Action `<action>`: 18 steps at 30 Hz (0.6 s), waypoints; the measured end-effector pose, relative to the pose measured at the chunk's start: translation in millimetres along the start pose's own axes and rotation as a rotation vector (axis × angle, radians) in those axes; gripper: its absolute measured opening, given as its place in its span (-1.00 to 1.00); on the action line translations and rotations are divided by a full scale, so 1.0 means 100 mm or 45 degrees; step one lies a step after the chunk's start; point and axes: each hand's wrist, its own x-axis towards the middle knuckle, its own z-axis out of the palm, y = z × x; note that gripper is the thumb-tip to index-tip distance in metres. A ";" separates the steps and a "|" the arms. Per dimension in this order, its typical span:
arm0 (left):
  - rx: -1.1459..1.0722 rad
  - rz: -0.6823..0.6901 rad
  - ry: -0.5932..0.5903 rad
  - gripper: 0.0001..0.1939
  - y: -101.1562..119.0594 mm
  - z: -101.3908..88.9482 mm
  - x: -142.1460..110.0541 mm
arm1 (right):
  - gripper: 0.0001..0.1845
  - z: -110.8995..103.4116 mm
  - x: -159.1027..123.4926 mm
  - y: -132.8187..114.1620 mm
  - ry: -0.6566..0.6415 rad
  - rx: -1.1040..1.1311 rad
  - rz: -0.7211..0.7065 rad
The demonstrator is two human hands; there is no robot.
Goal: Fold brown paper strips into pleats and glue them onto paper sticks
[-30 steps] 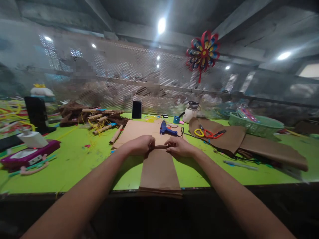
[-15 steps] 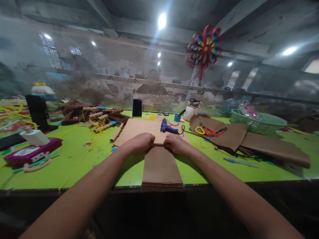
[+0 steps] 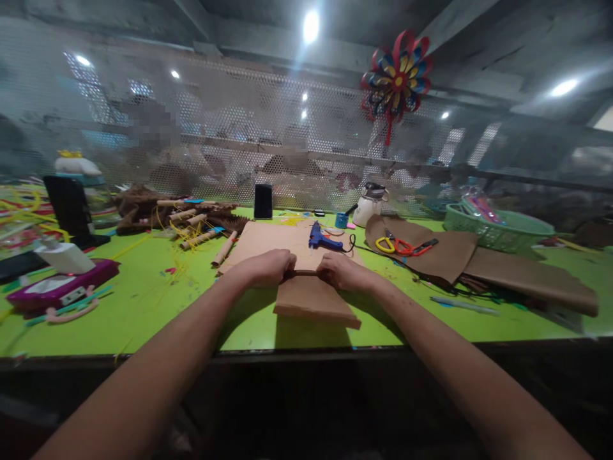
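Both my hands pinch the far end of a folded strip of brown paper [image 3: 313, 299] on the green table [image 3: 143, 300]. My left hand [image 3: 265, 267] is closed on its left corner and my right hand [image 3: 341, 271] on its right corner. The near end of the strip is lifted off the table and hangs in the air. A larger brown sheet [image 3: 272, 239] lies just behind my hands, with a blue glue gun [image 3: 322, 237] on it.
Scissors [image 3: 400, 246] lie on more brown paper [image 3: 517, 275] to the right, near a green basket [image 3: 498, 230]. Rolled paper sticks [image 3: 201, 223] are at the back left, a purple box [image 3: 57, 287] at the far left, and a dark phone [image 3: 263, 201] stands against the mesh screen.
The near end of the brown strip, which hung over the table's front edge, has been pulled up and away from the edge. My hands stayed at its far end.
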 end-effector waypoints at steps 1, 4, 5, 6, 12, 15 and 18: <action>0.004 -0.005 0.002 -0.74 0.00 0.00 0.00 | -0.81 0.00 0.00 -0.01 0.012 -0.005 0.015; 0.018 -0.014 0.015 -0.77 -0.01 0.01 -0.01 | -0.80 -0.03 -0.01 -0.05 0.056 -0.016 0.076; 0.024 -0.013 0.022 -0.78 -0.01 0.01 -0.01 | -0.80 -0.04 -0.02 -0.06 0.070 -0.018 0.099; 0.029 -0.011 0.038 -0.80 0.00 0.01 -0.02 | -0.79 -0.04 -0.02 -0.08 0.075 -0.019 0.116; -0.005 -0.006 0.128 -0.81 0.02 -0.08 -0.05 | -0.84 0.01 0.01 -0.03 0.160 -0.019 0.155; -0.099 -0.005 0.163 -0.80 0.03 -0.15 -0.04 | -0.80 0.02 0.01 -0.01 0.230 -0.023 0.090; -0.268 0.039 0.196 -0.76 0.07 -0.20 -0.02 | -0.77 0.00 0.01 -0.06 0.297 -0.137 0.014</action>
